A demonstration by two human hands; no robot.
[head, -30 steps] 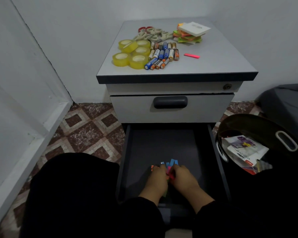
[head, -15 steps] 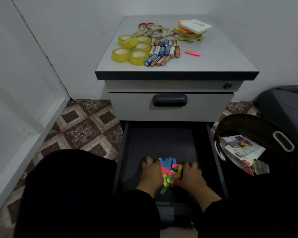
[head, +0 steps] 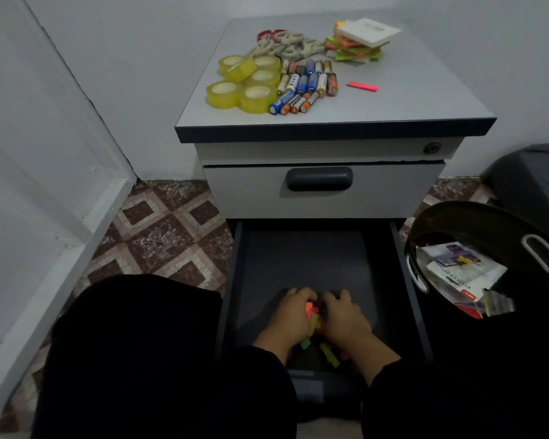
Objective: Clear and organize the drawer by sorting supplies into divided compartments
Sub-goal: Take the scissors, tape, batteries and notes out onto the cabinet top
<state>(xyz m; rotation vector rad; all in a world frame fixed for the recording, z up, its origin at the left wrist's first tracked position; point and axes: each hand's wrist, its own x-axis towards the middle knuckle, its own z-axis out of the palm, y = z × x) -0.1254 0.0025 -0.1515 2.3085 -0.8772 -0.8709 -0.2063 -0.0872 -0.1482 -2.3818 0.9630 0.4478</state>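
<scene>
The bottom drawer point(head: 308, 258) of a grey cabinet is pulled open, with a dark floor. Near its front lies a heap of small colourful paper strips point(head: 316, 324). My left hand point(head: 290, 315) and my right hand point(head: 346, 316) are cupped against the heap from either side, fingers curled round it, so most strips are hidden. A few green and pink strips point(head: 328, 354) lie loose by my wrists.
On the cabinet top point(head: 393, 103) sit yellow tape rolls point(head: 244, 80), several batteries point(head: 306, 85), scissors point(head: 286, 42), a stack of sticky notes point(head: 360, 41) and one pink strip point(head: 362, 87). A dark bin point(head: 476, 236) with papers stands at the right. Tiled floor lies to the left.
Half a second ago my hands lay apart with the strips spread between them. Now they have drawn together and gathered the strips into a tight heap.
</scene>
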